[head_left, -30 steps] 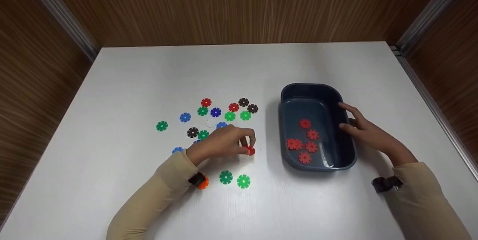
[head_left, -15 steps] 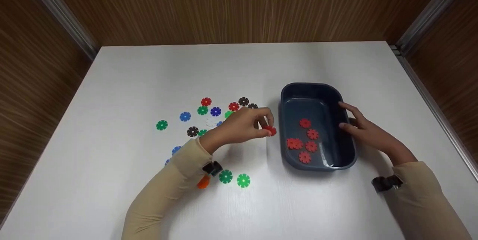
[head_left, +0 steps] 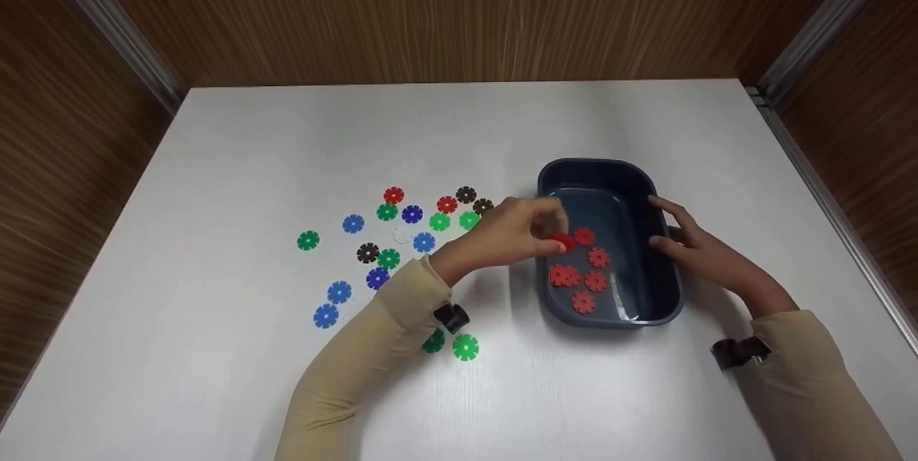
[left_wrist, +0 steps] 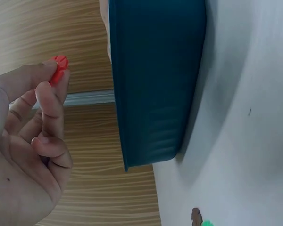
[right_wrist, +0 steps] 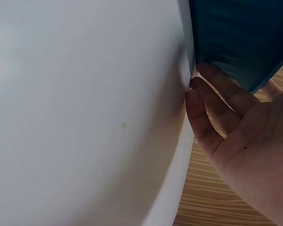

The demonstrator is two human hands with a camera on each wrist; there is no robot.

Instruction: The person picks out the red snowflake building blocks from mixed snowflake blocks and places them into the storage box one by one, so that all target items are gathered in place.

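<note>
My left hand (head_left: 505,235) pinches a red notched disc (head_left: 566,242) between thumb and finger, above the left side of the dark blue plastic basin (head_left: 649,303). In the left wrist view, the red disc (left_wrist: 59,68) stands out at the fingertips, apart from the basin's wall (left_wrist: 155,84). Several red notched discs (head_left: 598,257) lie on the basin's floor. At the basin's right rim, my right hand (head_left: 710,257) holds on with thumb and index finger at the edge. Its other fingers touch the outer wall in the right wrist view, where the hand (right_wrist: 254,136) looks fairly relaxed.
Left of the basin, blue, green, black, white and red notched discs are scattered over the white table (head_left: 215,303). Two red discs, one a red disc (head_left: 447,204), lie near the back. Wood-grain panels (head_left: 459,16) enclose the table's back and sides.
My left hand has lifted a red disc off the table and carried it right, over the basin. My right hand and the basin have stayed in place.
</note>
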